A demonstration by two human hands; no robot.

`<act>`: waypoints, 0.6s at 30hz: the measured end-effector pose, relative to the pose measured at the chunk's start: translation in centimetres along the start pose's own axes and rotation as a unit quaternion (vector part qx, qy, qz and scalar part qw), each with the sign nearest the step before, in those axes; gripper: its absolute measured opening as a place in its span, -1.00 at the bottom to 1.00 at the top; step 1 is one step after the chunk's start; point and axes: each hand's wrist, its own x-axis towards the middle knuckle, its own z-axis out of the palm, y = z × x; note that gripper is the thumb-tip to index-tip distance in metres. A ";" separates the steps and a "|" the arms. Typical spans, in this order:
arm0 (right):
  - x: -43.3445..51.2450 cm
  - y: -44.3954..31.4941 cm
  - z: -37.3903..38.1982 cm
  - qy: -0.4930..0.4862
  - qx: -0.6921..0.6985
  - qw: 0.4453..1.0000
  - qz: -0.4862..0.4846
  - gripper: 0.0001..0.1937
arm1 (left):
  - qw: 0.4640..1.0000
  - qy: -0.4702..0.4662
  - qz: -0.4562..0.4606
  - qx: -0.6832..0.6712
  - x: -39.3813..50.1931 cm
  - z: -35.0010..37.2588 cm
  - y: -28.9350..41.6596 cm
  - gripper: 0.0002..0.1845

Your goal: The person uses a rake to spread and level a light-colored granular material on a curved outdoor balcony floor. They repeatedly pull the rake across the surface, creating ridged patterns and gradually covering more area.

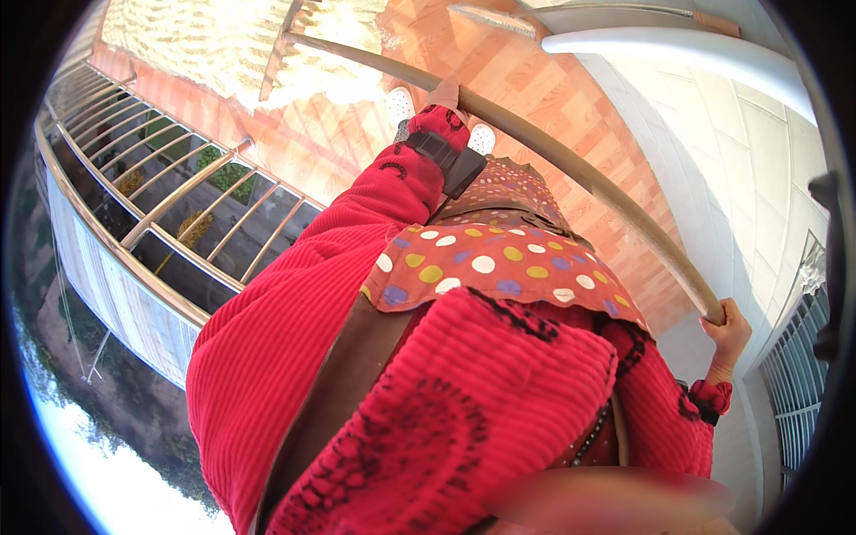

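Note:
A long wooden pole (575, 164) runs across the view from upper left to lower right. My left hand (447, 93) grips it partway along, above the white perforated clogs (481, 139) on my feet. Around the pole's near end, at the right, my right hand (730, 334) is closed. At its far end is a wooden crossbar (273, 60), forming a rake-like tool that rests on a pale, grain-like layer (194, 47). That layer is spread in wavy ridges over the floor; strong light hides its detail.
A metal railing (190, 190) borders the left side, with a drop beyond it. Wood-patterned flooring (535, 100) meets a pale tiled wall (722, 154) at the right. A brush-like head (495, 19) and a thick white pipe-like object (655, 48) lie near the top. Barred metalwork (799, 381) stands at lower right.

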 end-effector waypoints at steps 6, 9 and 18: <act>-1.4 6.3 -1.9 0.039 -0.030 0.998 -0.028 -0.68 | 0.997 -0.074 -0.029 -0.013 -3.8 1.3 -5.7 -0.75; -2.1 8.4 -2.6 0.017 -0.011 1.000 0.012 -0.68 | 0.997 -0.047 -0.050 -0.027 -5.3 1.9 -8.5 -0.75; 1.3 3.5 3.3 0.046 0.038 0.997 -0.056 -0.69 | 0.997 -0.012 0.052 0.050 0.0 -0.4 -1.1 -0.84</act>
